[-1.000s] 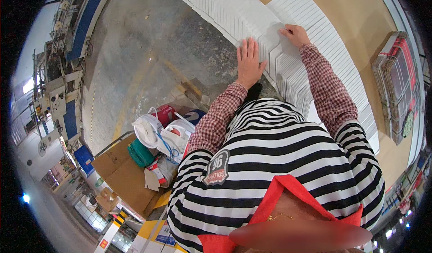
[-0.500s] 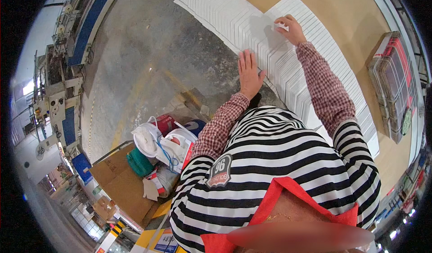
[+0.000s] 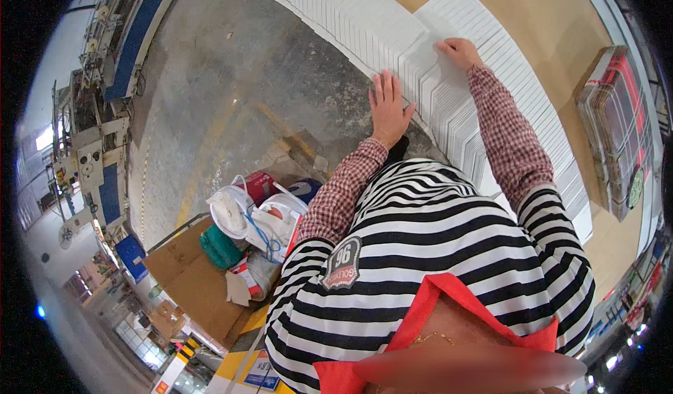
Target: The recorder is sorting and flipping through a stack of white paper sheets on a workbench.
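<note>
White sheets lie fanned and overlapping in two long rows, the left row (image 3: 343,22) and the right row (image 3: 515,71), on a brown tabletop (image 3: 554,22). My left hand (image 3: 390,113) rests at the near-left edge of the left row, fingers stretched out and holding nothing. On the sheets where the rows meet, my right hand (image 3: 460,54) is closed, its fingers curled down. Whatever its fingertips may hold is hidden under the hand.
A bundle with a grey and red plaid face (image 3: 620,127) sits on the table at right. At lower left, a cardboard box (image 3: 179,275) stands near white containers (image 3: 231,212) and a teal roll (image 3: 221,247). Concrete floor (image 3: 217,78) and machinery (image 3: 91,155) lie to the left.
My right hand has shifted slightly right and down onto the sheets. The small white piece seen in its fingers before no longer shows. My left hand has hardly moved.
</note>
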`<state>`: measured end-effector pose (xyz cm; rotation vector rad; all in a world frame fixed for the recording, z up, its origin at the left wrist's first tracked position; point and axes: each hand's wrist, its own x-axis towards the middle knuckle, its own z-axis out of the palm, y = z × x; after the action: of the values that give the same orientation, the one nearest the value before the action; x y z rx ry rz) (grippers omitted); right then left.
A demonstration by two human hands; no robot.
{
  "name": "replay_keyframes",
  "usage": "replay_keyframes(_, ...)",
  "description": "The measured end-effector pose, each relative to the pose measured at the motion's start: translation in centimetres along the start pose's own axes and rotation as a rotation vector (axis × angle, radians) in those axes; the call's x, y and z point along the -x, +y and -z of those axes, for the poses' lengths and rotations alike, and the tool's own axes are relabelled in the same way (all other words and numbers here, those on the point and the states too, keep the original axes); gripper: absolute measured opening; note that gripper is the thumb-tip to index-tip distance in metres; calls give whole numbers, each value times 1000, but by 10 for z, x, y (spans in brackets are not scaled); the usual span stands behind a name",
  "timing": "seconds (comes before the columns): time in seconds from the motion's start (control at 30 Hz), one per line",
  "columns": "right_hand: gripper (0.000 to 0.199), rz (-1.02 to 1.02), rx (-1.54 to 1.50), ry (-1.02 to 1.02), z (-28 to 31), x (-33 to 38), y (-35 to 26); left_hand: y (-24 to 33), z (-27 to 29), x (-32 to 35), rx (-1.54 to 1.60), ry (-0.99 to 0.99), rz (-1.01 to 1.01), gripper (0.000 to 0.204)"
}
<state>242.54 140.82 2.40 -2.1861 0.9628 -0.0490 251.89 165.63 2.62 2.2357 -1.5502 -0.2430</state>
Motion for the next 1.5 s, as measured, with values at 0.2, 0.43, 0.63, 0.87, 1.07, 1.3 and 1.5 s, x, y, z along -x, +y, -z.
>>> replay_keyframes(0.2,37,96,-30,26,-1,1,0,0,1,-2,10,26,-9,74)
replay_keyframes(0.43,17,124,-165,291,-7,14,-11,8,6,0,6,21,-5,72)
replay_keyframes(0.63,13,594,57,395,5,7,-17,14,-3,3,-25,-25,-28,73)
replay_keyframes(0.87,33,151,87,-37,11,11,-5,14,-4,1,-37,-35,-19,71)
replay_keyframes(1.07,41,154,12,62,-7,24,-4,8,-2,4,-64,-49,-17,71)
replay_keyframes(1.3,39,214,38,90,-2,21,6,13,0,0,-32,-39,-52,73)
replay_keyframes(1.5,17,148,-320,307,4,34,-6,23,5,5,1,35,-62,78)
